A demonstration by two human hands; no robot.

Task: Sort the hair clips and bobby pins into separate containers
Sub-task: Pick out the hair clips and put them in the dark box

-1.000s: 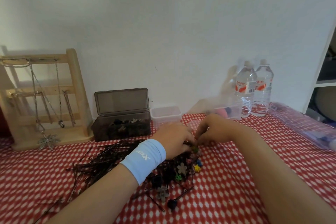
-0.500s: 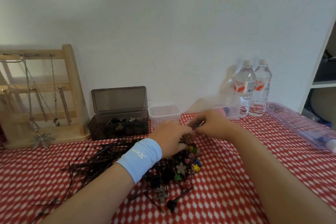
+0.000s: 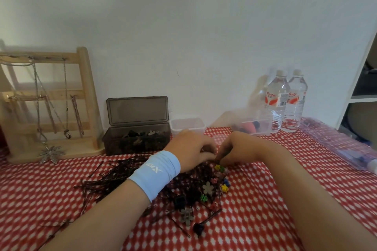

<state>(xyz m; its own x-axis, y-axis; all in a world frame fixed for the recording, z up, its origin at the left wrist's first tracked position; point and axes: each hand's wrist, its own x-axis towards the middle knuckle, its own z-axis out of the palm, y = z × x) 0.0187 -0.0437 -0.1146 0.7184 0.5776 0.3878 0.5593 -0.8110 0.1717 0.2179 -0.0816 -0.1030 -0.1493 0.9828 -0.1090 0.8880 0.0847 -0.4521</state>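
Barely shifted, the left hand (image 3: 191, 149) and right hand (image 3: 240, 149) stay curled tip to tip; whether they pinch anything I cannot tell; bobby pins (image 3: 114, 177) lie beside the left wrist, hair clips (image 3: 208, 187) just under both hands, so picking likely continues

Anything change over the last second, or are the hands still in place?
Little changed. Left hand and right hand stay fingertip to fingertip at the far edge of the pile; what they pick at is hidden. Nothing visibly taken or dropped. Brown box and clear tub unmoved.

Soft even daylight, faint wall shadows, wide-angle edge bending (slightly blurred)
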